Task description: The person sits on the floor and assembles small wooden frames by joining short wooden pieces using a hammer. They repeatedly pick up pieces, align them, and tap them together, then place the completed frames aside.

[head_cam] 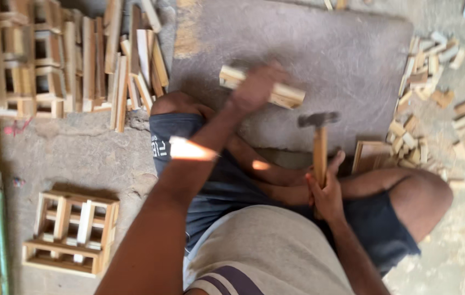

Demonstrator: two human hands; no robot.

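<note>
Mid-assembly: left hand [257,86] clamped on pale wooden slat piece [284,94] near the middle of the grey stone slab [352,60]; right hand [326,192] gripping wooden-handled steel hammer [319,136], raised. Next likely calls for steadying, then striking squarely.

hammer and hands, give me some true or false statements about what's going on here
1. The right hand holds the hammer by its wooden handle, head up. True.
2. The left hand is empty. False: it is on a bundle of wooden pieces over the grey slab.
3. A finished wooden crate sits on the floor to the person's left. True.
4. The small wooden blocks are stacked neatly in a box. False: they lie loose in a scattered pile to the right of the slab.
5. The hammer head rests on the wooden pieces. False: it is apart from them, nearer the person.
</note>
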